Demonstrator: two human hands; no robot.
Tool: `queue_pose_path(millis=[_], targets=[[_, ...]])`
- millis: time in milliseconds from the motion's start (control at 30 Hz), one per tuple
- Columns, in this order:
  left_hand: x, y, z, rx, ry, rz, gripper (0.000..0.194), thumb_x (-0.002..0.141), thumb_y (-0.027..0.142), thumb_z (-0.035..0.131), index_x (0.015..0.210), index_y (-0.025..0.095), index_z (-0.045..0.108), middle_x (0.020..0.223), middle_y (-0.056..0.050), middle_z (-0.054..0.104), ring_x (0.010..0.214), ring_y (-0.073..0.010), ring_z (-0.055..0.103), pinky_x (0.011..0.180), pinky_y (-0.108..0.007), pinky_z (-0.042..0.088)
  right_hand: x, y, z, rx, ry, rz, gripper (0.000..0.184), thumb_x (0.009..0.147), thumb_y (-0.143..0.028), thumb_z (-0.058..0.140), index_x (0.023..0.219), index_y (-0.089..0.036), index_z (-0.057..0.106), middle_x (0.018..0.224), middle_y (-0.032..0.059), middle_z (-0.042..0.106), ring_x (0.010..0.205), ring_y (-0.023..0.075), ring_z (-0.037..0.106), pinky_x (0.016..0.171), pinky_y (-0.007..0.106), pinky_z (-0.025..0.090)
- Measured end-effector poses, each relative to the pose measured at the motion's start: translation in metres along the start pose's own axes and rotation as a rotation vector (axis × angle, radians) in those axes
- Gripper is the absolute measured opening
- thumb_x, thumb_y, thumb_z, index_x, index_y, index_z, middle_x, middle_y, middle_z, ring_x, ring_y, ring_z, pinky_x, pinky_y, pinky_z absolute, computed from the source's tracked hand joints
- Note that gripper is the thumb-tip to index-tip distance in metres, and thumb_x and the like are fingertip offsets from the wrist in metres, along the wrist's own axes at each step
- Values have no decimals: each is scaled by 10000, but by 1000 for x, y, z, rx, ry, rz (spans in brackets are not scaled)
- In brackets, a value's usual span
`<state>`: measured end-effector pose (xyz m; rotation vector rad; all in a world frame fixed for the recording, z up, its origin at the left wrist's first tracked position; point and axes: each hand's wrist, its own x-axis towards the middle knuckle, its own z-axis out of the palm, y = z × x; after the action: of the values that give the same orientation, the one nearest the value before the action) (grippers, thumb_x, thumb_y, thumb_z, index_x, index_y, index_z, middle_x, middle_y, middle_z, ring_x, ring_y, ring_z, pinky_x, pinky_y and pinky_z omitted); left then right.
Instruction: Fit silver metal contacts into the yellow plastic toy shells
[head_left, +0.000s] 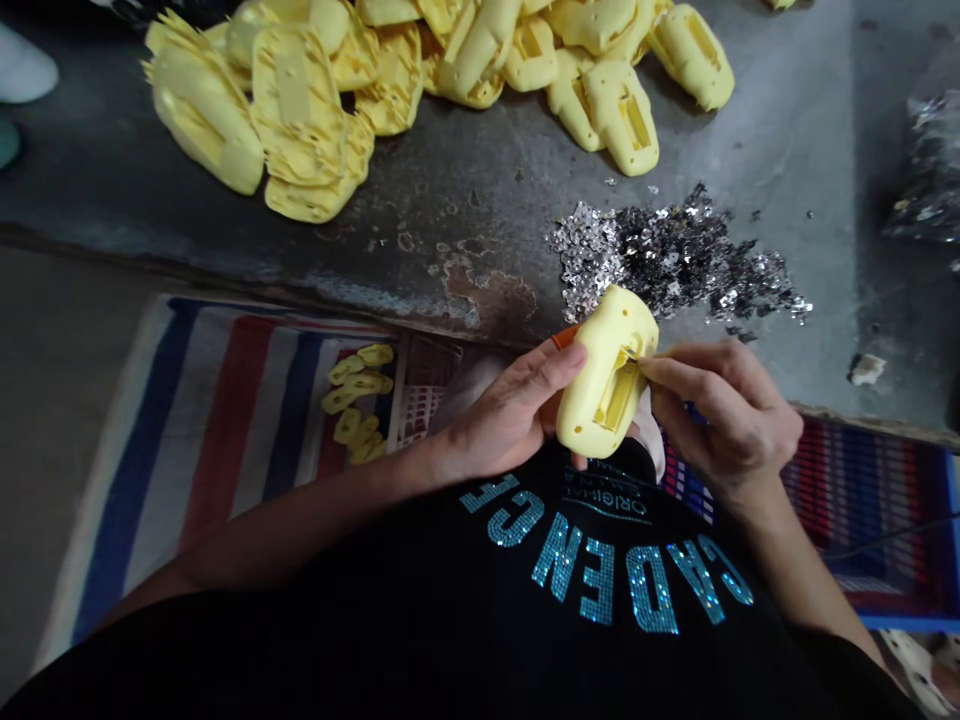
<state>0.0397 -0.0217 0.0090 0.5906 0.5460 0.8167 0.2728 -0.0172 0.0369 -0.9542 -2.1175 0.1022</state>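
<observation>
My left hand (517, 405) is closed around a yellow plastic shell (589, 400), its thumb on the near left edge. The shell is tilted, with its rectangular slot facing up. My right hand (724, 410) pinches at the upper end of that slot; a small dark metal piece (631, 356) shows at the fingertips, partly hidden. Just beyond the shell, a pile of small shiny metal pieces (675, 250) lies spread on the grey table.
Many similar yellow shells (300, 110) are heaped along the far side of the table (420, 190). A clear bag of metal pieces (930, 170) lies at right. Below the edge are a striped sheet (225, 420) with yellow parts (360, 385) and a blue crate (915, 520).
</observation>
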Motion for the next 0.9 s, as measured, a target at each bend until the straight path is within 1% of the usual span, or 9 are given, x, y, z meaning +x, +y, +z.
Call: queue_pose_path(millis=[67,167,233,400,467,567,633,767,900], targets=[[-1,0,0,6,18,8,925,990,788,791,1680,232,524,1225,-142,844,787,-259,856,465,-262,641,0,2,-1,-18,-11,-17,386,996,-75,804,1299,-313,815,1093,43,847,840,208,786,703,370,640],[-2,0,2,36,65,29,897,979,750,836,1674,255,558,1253,-124,842,804,-239,851,492,-248,649,7,2,-5,91,-27,77,303,1008,-132,823,1233,-335,820,1077,39,840,888,231,811,751,401,684],[-3,1,5,53,78,35,910,960,731,869,1686,272,567,1252,-111,840,815,-231,846,495,-238,644,13,1,-7,144,-36,108,235,1018,-161,828,1183,-327,815,1062,50,831,910,246,813,765,417,693],[-3,-1,6,70,97,39,919,943,729,892,1694,291,592,1241,-105,844,778,-210,825,508,-240,648,22,4,-7,56,-134,-5,182,1040,-149,793,1163,-276,753,1070,62,801,903,220,765,775,382,642],[-3,-2,4,51,68,13,942,949,735,882,1717,297,556,1287,-122,840,811,-242,852,506,-260,661,22,6,-6,70,-143,-2,159,1044,-154,783,1148,-262,731,1061,59,782,898,206,743,764,362,623],[-1,-3,-2,1,-18,-41,945,998,727,830,1768,314,469,1354,-149,829,917,-311,891,514,-299,687,20,10,-4,207,-148,85,109,1054,-181,764,1100,-266,712,1020,41,762,887,197,730,727,344,607],[0,-4,-4,-15,-50,-50,910,1030,713,798,1774,315,456,1363,-156,830,958,-327,897,532,-310,701,18,13,-3,281,-148,152,81,1057,-211,749,1038,-276,704,955,27,748,855,204,717,707,357,599],[1,-5,-3,10,-45,-34,872,1033,707,804,1750,309,507,1350,-147,842,962,-319,898,551,-301,705,13,14,1,347,-96,238,102,1044,-249,760,965,-277,703,899,19,734,813,206,690,686,367,581],[0,-9,-1,57,40,25,809,1004,664,868,1668,273,625,1316,-127,857,977,-292,894,616,-281,717,8,12,8,361,-42,240,103,1031,-183,764,987,-264,718,925,17,750,838,192,706,729,348,599]])
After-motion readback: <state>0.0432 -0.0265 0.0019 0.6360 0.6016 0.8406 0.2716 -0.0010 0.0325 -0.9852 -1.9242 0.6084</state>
